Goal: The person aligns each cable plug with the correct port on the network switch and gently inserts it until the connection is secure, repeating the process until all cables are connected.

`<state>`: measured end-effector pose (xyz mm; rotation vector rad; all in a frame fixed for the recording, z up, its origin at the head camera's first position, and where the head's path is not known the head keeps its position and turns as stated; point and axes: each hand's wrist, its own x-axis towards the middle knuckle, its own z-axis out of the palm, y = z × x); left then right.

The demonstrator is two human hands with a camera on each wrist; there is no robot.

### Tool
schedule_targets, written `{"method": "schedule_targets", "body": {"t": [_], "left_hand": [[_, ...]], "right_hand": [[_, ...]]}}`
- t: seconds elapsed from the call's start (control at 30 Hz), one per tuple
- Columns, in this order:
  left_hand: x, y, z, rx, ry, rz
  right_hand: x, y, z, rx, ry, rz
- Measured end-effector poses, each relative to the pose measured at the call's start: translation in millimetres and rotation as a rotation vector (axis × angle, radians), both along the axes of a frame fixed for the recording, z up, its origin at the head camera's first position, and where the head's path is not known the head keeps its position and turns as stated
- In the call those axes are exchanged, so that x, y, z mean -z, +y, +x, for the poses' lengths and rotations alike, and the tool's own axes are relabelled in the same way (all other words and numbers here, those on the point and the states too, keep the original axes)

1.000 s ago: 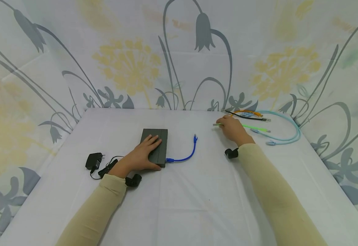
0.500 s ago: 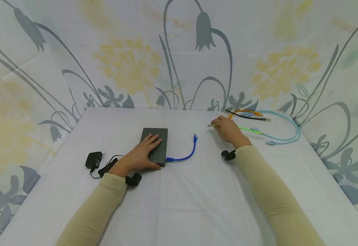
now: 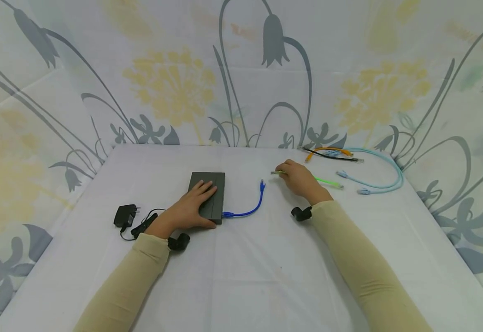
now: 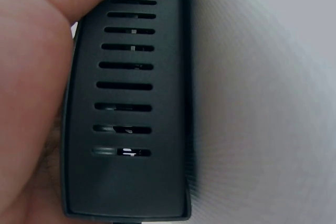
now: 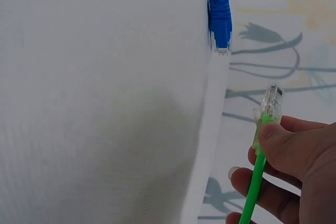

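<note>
My left hand (image 3: 187,210) rests on a dark grey network switch (image 3: 215,183), fingers spread over its top and thumb along the near edge. Close up, the left wrist view shows the switch's slotted side (image 4: 126,95). A short blue Ethernet cable (image 3: 250,213) is plugged into the switch's right side; its other end lies free on the table. Farther right, my right hand (image 3: 301,180) pinches a short green Ethernet cable (image 3: 328,182) just behind one clear plug (image 5: 272,100), between thumb and fingers. The green cable's other end trails to the right.
Behind my right hand lie an orange cable (image 3: 326,149), a black cable (image 3: 332,157) and a long light-blue cable (image 3: 391,184). A black power adapter (image 3: 124,216) with a bundled cord sits left of the switch. A patterned cloth backdrop (image 3: 241,83) rises behind the white table.
My right hand has moved left and slightly nearer, drawing the green cable away from the other cables. The left hand and the switch have stayed in place.
</note>
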<state>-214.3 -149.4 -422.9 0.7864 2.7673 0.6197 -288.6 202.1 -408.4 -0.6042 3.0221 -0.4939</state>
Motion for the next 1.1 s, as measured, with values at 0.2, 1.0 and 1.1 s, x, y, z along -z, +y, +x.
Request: {"method": "schedule_targets", "body": {"t": [0.2, 1.0, 1.1], "left_hand": [[-2.4, 1.5, -0.1, 0.0, -0.006, 0.006], [-1.6, 0.1, -1.2, -0.001, 0.003, -0.002], [-0.3, -0.3, -2.1, 0.001, 0.007, -0.006]], "right_hand": [[2.6, -5, 3.6, -0.015, 0.012, -0.025], [11.2, -20, 13.2, -0.043, -0.078, -0.115], [11.1, -21, 15.0, -0.047, -0.095, -0.126]]}}
